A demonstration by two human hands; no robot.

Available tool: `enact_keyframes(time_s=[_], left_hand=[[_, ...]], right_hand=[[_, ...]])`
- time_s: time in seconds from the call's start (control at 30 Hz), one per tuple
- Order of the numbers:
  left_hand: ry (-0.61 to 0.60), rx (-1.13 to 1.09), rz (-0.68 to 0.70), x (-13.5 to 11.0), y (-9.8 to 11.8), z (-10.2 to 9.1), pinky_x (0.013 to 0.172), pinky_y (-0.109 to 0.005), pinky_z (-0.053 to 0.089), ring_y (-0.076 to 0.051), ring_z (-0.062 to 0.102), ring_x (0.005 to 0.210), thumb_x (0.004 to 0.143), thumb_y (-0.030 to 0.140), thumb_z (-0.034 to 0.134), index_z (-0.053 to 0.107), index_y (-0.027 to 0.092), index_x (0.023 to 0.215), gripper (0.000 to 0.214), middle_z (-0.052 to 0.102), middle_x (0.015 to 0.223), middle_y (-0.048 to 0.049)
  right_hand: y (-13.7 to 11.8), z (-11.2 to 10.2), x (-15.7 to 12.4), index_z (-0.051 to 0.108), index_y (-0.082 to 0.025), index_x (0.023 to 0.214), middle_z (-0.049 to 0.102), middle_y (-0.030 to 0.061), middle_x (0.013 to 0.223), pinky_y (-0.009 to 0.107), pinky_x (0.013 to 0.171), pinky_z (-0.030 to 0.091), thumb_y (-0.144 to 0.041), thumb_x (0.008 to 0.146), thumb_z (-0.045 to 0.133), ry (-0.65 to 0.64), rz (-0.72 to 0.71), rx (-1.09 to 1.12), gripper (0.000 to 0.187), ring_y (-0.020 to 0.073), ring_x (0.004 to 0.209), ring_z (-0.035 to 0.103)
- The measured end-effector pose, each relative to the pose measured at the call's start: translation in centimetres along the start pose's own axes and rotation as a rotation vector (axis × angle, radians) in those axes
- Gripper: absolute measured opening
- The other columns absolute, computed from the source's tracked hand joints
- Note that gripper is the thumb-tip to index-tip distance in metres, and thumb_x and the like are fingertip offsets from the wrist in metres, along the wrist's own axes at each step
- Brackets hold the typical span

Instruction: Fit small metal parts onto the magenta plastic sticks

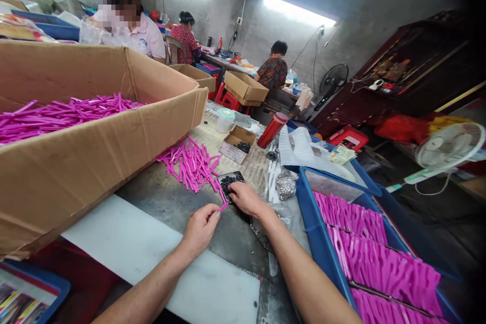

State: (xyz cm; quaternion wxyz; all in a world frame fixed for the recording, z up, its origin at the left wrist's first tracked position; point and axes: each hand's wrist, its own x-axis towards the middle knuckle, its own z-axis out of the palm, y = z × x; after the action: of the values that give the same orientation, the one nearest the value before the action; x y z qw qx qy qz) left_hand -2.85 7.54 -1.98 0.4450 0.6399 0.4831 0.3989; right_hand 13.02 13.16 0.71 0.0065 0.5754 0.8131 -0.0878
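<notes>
My left hand [201, 225] is closed in a pinch on a thin pink plastic stick [224, 206], held just above the grey table. My right hand [245, 196] rests with fingers curled at the near edge of a small black tray of tiny dark parts [231, 182]; what its fingertips hold is hidden. Just beyond the tray lies a loose heap of pink sticks [192, 162]. A large cardboard box [94, 157] at my left is filled with more pink sticks [64, 114].
A blue crate [315, 223] at my right holds rows of pink pieces. A small carton of dark parts [238, 143], a white cup [225, 120], a red flask [272, 130] and papers lie farther back. Three people work at benches beyond. A white fan [450, 147] stands right.
</notes>
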Motion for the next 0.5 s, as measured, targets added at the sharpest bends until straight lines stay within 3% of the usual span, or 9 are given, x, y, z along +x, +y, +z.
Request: enact_keyframes(time_s=[0.5], left_hand=[[0.006,0.011,-0.010,0.04,0.04,-0.09,0.047,-0.018,0.029,-0.011,0.038,0.049,0.072,0.027,0.042,0.054,0.017,0.062,0.019,0.038,0.049,0.0051]], right_hand=[[0.24,0.13,-0.13,0.057,-0.016,0.088,0.057,0.0053,0.082,0.021,0.067,0.033,-0.013,0.076,0.043,0.011,-0.042,-0.011,0.018,0.0144,0.078,0.051]])
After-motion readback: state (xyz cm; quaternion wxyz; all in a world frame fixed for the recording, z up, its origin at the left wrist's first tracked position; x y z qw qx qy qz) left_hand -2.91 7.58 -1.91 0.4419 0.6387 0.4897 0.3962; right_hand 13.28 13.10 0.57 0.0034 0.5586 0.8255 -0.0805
